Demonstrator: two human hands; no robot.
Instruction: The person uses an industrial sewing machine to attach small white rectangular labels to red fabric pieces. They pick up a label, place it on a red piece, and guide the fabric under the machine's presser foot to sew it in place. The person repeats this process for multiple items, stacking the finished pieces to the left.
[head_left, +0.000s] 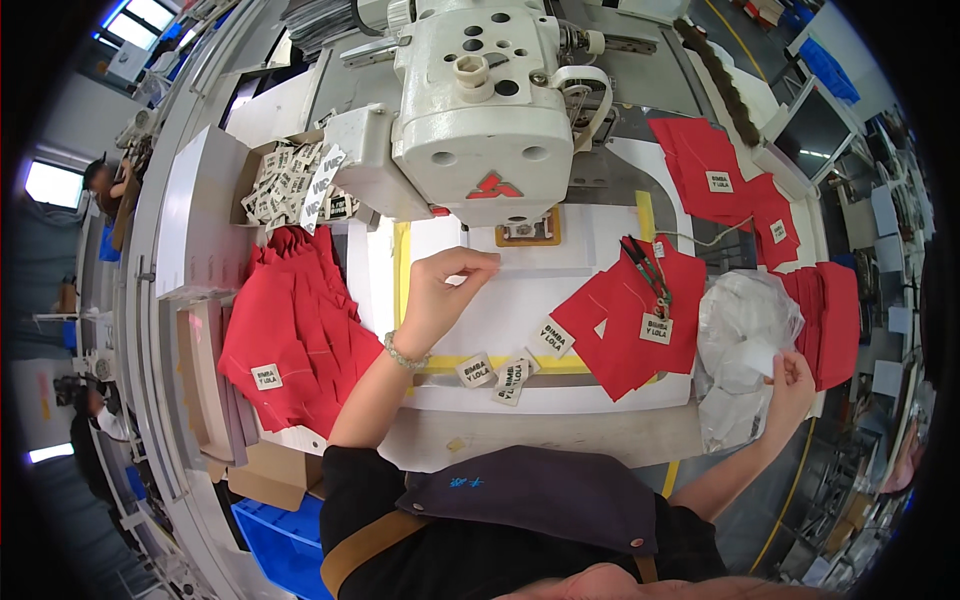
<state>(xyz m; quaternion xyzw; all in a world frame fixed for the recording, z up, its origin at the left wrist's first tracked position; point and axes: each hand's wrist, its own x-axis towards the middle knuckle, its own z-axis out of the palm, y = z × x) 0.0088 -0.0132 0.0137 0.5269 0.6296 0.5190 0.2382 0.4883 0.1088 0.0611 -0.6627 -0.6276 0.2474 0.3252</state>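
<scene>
My left hand reaches over the white work plate, just in front of the sewing machine's small clamp frame. Its thumb and fingertips are pinched together, and whatever may be between them is hidden. Off to the right, my right hand pinches a small white piece, perhaps paper, over a clear plastic bag. Loose pale printed labels lie at the plate's front edge. Beside them are red fabric pieces with thread snips resting on top.
The white sewing machine head stands over the plate. A box of loose labels and a heap of red pieces are at left. More red fabric lies back right, with a folded stack beyond the bag. A blue crate sits below left.
</scene>
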